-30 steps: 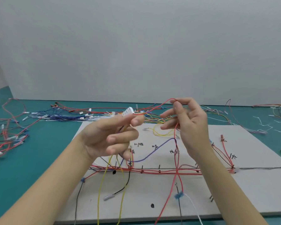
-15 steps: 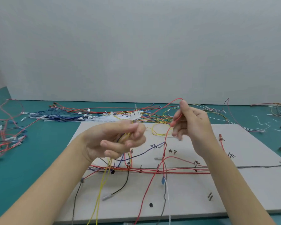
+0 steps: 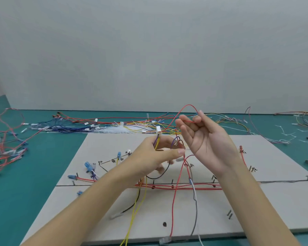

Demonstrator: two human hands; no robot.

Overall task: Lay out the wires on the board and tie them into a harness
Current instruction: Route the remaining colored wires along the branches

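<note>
Connector (image 3: 158,130), white, is held above the board (image 3: 283,201) by the left hand (image 3: 156,155), fingers pinched on the yellow and purple leads just under it, likely so the housing stays steady. Red wire (image 3: 176,183) is looped over the curled fingers of the right hand (image 3: 205,141), thumb side gripping its end; probably being lifted clear for routing or insertion. Remaining wires are laid along the board's marked line, partly done. Loose bundles (image 3: 69,126) are spread over the teal surface (image 3: 34,166) behind. Dangling yellow leads (image 3: 137,206) cross the laid run and may snag.
</note>
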